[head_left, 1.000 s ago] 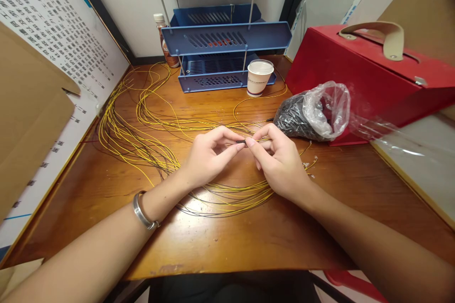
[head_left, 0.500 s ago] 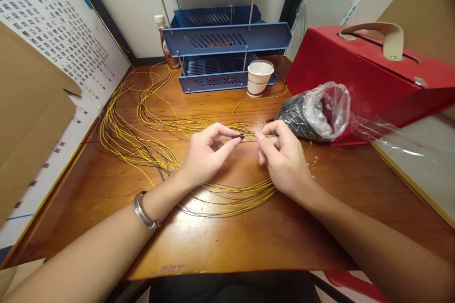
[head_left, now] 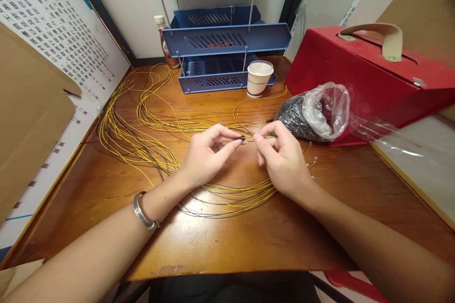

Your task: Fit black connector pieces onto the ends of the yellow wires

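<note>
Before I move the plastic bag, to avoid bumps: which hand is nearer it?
Right: the right hand is front-left of the plastic bag; the left hand is farther left.

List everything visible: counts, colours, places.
Table: one, brown, beneath
Wires: many, yellow and black, across table
Small part: one, black, centre
Plastic bag: one, clear, black-filled, right
Box: one, red, right
Rack: one, blue, back
Cup: one, white, before rack
Bottle: one, brown, beside rack
Printed sheet: one, white, left
Cardboard: several, brown, both sides
Unclear item: one, red, lower right
Bracelet: one, silver, lower left
Left hand: one, bare, pinching part
Right hand: one, bare, centre
</note>
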`<state>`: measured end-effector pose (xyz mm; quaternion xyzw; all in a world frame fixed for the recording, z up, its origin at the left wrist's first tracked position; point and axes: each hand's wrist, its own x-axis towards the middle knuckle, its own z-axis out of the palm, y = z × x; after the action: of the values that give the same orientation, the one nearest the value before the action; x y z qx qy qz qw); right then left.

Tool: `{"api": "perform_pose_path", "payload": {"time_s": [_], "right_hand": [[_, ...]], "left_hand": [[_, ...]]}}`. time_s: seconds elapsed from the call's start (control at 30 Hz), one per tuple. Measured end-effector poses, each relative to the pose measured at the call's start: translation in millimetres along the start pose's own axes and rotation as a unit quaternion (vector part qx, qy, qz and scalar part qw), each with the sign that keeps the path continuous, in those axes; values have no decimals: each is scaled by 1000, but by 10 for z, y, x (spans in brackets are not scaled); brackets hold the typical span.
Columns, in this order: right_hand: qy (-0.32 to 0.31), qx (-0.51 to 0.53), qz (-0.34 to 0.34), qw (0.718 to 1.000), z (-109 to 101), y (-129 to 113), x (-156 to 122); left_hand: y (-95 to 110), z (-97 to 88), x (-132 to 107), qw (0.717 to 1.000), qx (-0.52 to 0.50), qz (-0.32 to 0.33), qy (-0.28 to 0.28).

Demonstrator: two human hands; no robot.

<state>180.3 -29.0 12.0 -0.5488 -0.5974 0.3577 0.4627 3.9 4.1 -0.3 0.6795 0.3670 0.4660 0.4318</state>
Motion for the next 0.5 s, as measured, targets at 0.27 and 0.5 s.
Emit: {"api": "perform_pose_path", "payload": {"time_s": [0.27,0.5], "right_hand": [[-11,2,-2,1000,4,-2,-11],[-53,-8,-19,998,33,-6,-32]], "left_hand": [[7,2,2,1000,1,3,-7],[33,-8,-3,999,19,12,-28]]}}
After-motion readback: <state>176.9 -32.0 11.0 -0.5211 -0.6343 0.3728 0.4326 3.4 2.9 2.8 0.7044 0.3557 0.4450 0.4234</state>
